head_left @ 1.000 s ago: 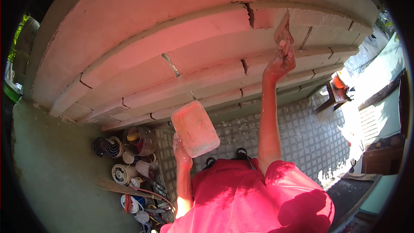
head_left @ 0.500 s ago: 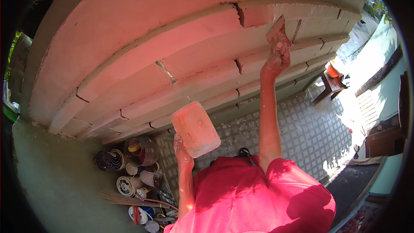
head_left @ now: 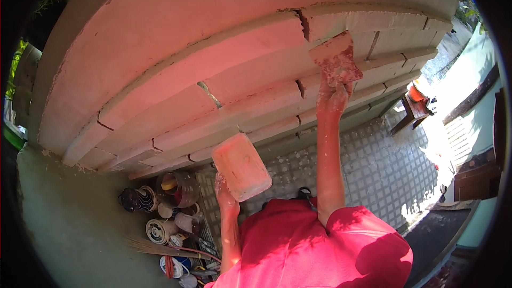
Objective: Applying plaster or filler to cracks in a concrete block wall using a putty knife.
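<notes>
Scraper (head_left: 336, 56): broad and flat, pointing up and slightly left out of the right grip, its blade smeared with pale paste and its handle hidden by the fingers
Right grip (head_left: 334, 95): closed around the scraper's handle, skin streaked with pale paste, the forearm reaching up from below
Uppermost ledge (head_left: 373, 20): above the right grip, near the scraper's front edge; cannot tell whether the two touch
Tub (head_left: 242, 166): shallow, rectangular, tilted, smeared with pale residue, below and to the left of the right grip, well apart from the scraper
Left grip (head_left: 225, 192): pinching the tub by its lower left side; cannot tell how the fingers lie underneath
Wall (head_left: 176, 8): pale and stepped with long ledges, ahead of both grips
Dark crack (head_left: 304, 24): cutting the uppermost ledge, above and to the left of the right grip
Pale gap (head_left: 209, 95): in the wall, above the left grip
Tiled floor (head_left: 373, 152): below and to the right of the right grip
Surface (head_left: 409, 113): brown, wooden, on legs, well to the right of the right grip, carrying an orange object (head_left: 416, 94)
Buckets (head_left: 186, 194): clustered to the left of the left grip, a straw bundle (head_left: 149, 246) among them
</notes>
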Demonstrator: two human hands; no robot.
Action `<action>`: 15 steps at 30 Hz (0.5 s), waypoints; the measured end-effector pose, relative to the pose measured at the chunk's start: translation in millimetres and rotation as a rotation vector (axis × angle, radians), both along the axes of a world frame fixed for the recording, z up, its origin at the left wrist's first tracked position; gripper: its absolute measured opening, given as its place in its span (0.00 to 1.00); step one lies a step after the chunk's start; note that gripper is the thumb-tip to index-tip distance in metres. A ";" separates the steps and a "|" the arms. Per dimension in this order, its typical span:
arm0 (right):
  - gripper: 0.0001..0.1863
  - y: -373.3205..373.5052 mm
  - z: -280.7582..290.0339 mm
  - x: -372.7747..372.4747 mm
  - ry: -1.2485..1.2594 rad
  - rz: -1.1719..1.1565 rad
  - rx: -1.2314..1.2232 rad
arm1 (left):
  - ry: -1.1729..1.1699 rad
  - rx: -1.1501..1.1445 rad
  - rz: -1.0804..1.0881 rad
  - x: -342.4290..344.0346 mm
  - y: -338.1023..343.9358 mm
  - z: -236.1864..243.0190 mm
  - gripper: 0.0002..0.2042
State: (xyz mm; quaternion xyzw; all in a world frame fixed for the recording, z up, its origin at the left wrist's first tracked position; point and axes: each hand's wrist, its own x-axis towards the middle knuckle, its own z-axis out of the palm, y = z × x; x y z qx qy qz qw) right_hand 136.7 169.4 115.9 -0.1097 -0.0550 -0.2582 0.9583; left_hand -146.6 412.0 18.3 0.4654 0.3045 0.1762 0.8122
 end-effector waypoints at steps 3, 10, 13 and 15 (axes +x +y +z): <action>0.15 -22.8 15.3 23.0 0.024 -0.281 -0.209 | -0.045 -0.007 -0.012 -0.9 -1.0 3.6 0.22; 0.17 33.0 17.8 28.5 -0.036 -0.879 -1.123 | -0.022 0.045 -0.021 5.5 -1.5 9.2 0.21; 0.18 69.0 21.3 -9.5 -0.148 -0.737 -1.202 | -0.029 0.017 -0.029 6.2 2.3 4.4 0.21; 0.19 66.3 20.0 -29.7 -0.096 -0.696 -1.160 | -0.033 0.016 -0.033 7.6 4.7 3.7 0.20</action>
